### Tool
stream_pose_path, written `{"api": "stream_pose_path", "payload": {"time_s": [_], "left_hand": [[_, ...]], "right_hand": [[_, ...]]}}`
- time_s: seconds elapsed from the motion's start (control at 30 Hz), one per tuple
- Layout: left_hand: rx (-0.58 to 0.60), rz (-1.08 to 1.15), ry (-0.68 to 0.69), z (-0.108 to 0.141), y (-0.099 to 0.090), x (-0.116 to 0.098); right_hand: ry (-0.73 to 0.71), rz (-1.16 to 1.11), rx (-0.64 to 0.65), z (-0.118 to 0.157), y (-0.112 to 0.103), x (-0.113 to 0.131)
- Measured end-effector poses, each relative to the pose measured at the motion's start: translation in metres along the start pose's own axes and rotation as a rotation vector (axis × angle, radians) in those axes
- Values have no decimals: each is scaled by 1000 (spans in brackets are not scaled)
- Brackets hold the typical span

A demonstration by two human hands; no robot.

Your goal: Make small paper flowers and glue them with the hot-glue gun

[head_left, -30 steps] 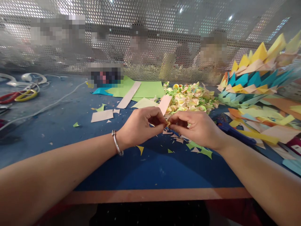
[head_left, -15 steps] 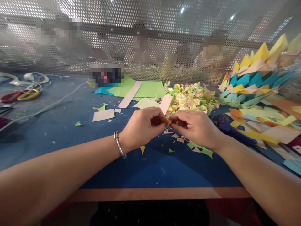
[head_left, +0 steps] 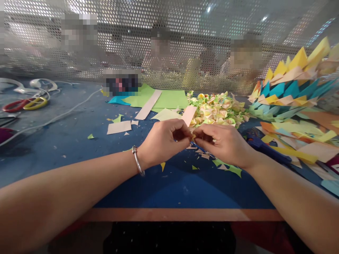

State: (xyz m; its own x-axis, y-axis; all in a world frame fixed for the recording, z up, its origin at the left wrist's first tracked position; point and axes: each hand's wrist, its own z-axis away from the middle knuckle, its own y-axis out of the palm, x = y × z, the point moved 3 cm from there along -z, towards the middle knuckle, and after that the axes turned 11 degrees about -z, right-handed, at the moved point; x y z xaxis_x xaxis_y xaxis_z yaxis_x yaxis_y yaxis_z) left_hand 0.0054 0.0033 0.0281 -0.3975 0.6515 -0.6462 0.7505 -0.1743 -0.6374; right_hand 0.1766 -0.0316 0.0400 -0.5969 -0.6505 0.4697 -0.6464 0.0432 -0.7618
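Note:
My left hand (head_left: pixel 168 143) and my right hand (head_left: pixel 225 143) meet fingertip to fingertip above the blue table. Both pinch a tiny yellowish piece of paper (head_left: pixel 193 137) between thumb and forefinger; the fingers hide most of it. Just beyond my hands lies a heap of small folded paper flowers (head_left: pixel 212 110) in cream, pink and green. A pale pink paper strip (head_left: pixel 189 115) rests against its left side. Green and pink paper scraps (head_left: pixel 229 168) are scattered on the table beneath and beside my right hand.
Green paper sheets (head_left: pixel 169 98) lie at the back. Scissors (head_left: pixel 35 103) and a white cable (head_left: pixel 66 113) are at left. At right are a blue-handled tool (head_left: pixel 267 150), loose coloured paper strips (head_left: pixel 304 151) and a layered folded-paper piece (head_left: pixel 293 86). A perforated metal screen (head_left: pixel 180 63) stands behind.
The whole view has shifted slightly, so things sit a little further right. Both hands keep their pinch on the small paper piece, with barely any visible movement of the fingers.

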Motion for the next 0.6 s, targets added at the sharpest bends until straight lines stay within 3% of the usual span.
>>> {"api": "stream_pose_path", "payload": {"time_s": [0.6], "left_hand": [[50,-127,47,-2,-3,1]], "right_hand": [[-37,21,50,0,5,-1]]}}
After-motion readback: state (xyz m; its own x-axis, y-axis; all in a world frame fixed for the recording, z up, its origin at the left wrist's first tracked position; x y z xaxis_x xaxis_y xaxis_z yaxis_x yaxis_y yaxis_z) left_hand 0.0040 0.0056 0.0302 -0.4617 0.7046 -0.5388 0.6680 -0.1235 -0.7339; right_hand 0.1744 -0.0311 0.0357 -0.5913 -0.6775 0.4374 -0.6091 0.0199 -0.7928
